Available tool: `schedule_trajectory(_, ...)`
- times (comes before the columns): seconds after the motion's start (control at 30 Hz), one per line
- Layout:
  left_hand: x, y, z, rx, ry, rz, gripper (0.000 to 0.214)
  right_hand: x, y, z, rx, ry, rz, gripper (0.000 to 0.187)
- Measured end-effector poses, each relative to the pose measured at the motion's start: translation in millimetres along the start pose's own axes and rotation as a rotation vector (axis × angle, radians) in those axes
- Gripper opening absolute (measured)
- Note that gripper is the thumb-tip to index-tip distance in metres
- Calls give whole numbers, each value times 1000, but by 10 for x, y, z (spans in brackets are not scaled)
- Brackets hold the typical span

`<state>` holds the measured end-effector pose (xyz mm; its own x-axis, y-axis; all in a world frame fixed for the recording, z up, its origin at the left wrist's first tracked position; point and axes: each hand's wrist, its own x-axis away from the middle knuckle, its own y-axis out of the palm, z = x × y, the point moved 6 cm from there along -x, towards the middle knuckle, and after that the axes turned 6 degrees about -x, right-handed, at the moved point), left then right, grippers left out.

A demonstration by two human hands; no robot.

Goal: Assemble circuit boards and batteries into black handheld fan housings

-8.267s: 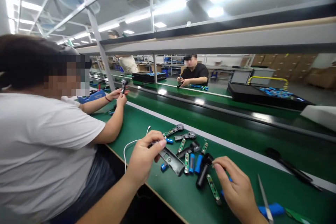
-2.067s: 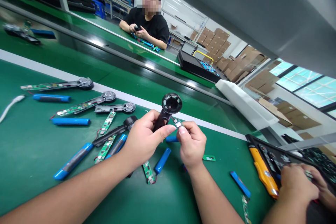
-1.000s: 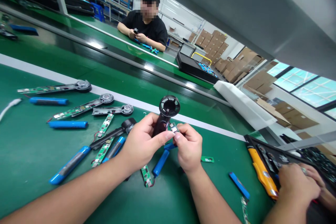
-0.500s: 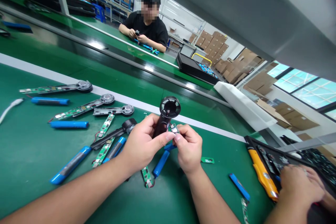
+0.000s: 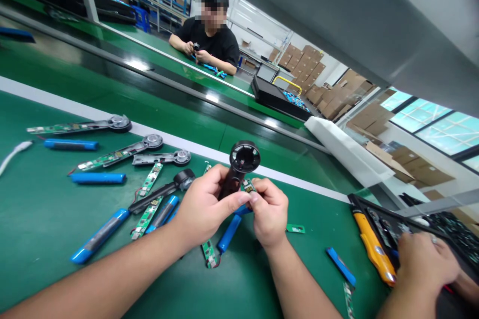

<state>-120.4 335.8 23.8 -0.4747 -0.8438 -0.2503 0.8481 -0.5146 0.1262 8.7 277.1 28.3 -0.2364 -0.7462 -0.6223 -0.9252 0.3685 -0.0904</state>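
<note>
My left hand (image 5: 205,204) is wrapped round the handle of a black handheld fan housing (image 5: 245,157), its round head pointing up. Pinched in my right hand (image 5: 270,212) is a small green circuit board (image 5: 248,186) with a digit display, close beside the housing. My left thumb nearly meets the right fingertips. Below the hands lie a blue battery (image 5: 229,234) and another green board (image 5: 209,253) with wires. To the left, a black fan part (image 5: 160,194) rests among boards and a large blue battery (image 5: 100,236).
Several grey fan halves (image 5: 145,145) lie at the left. An orange electric screwdriver (image 5: 374,249) stands by a black tray (image 5: 354,198) at right, near a co-worker's hands (image 5: 426,259). Across the green conveyor (image 5: 179,109) sits another person (image 5: 215,35).
The board in my right hand has turned so its digit display shows. The fan housing has shifted slightly right and down. A blue item on the conveyor has moved left.
</note>
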Motion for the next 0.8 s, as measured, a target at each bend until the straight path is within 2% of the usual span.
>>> schedule_trajectory(0.8, 13, 8, -32, -109, 11, 2, 24, 15, -22, -3, 60, -25, -12, 21)
